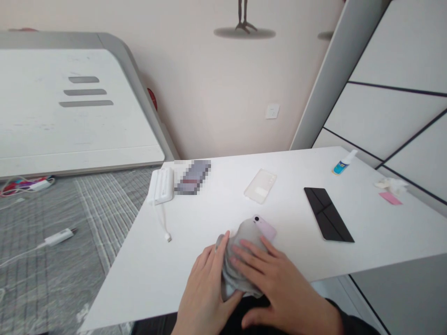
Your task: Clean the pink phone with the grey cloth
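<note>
A crumpled grey cloth [244,228] lies near the table's front edge, over part of a lilac device [267,229] whose back shows one dark camera lens. The cloth hides the rest of this device, so I cannot tell if it is a phone or a small tablet. My left hand [207,281] is closed around the cloth's left side, thumb at the lower edge and fingers along it. Laid on top from the right is my right hand [279,279], its fingers spread and slightly blurred over the cloth.
On the white table [153,279] are a white power bank [162,186] with a short cable, a pixelated item [193,177], a clear phone case [261,186], a black tablet [328,214], a spray bottle [342,164], crumpled tissue [391,185] and a pink piece [390,198].
</note>
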`<state>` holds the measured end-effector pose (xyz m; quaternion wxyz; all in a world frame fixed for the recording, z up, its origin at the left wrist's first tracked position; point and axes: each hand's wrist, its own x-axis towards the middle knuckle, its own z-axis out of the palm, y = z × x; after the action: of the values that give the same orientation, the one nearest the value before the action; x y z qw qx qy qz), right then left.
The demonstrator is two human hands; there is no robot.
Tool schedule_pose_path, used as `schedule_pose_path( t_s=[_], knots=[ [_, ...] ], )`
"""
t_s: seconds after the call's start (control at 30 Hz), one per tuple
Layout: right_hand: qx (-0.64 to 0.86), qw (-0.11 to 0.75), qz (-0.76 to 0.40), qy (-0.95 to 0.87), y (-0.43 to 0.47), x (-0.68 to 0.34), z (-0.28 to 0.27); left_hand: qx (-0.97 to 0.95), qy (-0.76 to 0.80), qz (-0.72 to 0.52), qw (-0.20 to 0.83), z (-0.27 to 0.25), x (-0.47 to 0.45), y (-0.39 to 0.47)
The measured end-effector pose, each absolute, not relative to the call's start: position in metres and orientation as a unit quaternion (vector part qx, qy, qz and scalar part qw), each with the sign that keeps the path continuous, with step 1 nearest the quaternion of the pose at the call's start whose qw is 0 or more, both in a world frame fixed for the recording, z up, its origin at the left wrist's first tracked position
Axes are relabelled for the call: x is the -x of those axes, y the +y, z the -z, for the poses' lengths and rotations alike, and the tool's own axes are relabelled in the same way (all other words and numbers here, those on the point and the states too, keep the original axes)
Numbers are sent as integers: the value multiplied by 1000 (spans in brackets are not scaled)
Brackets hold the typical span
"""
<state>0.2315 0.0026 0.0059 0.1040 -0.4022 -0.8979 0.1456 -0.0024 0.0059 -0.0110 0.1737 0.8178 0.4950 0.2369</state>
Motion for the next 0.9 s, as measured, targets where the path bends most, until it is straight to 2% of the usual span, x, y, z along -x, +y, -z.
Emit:
schedule_pose_path(
  t_s=[0.13, 0.33, 0.5, 0.7, 0.83, 0.9],
  knots=[
    [518, 114, -88, -843, 10, -242, -1, -812, 498, -245, 178, 9, 2, 5],
    [356, 132, -109, -919, -5, -235, 6, -827, 476, -247, 167, 13, 5, 7],
    [526, 141, -62, -837, 6, -240, 5, -830, 478, -244, 153, 15, 8, 8],
    [357, 147, -120, -915, -3, -226, 4, -844, 465, -228, 143, 18, 9, 11],
    [516, 152, -86, -839, 7, -239, -1, -835, 479, -235, 132, 15, 7, 13],
    [522, 155, -83, -835, 7, -239, -2, -833, 482, -239, 130, 14, 6, 13]
  ],
)
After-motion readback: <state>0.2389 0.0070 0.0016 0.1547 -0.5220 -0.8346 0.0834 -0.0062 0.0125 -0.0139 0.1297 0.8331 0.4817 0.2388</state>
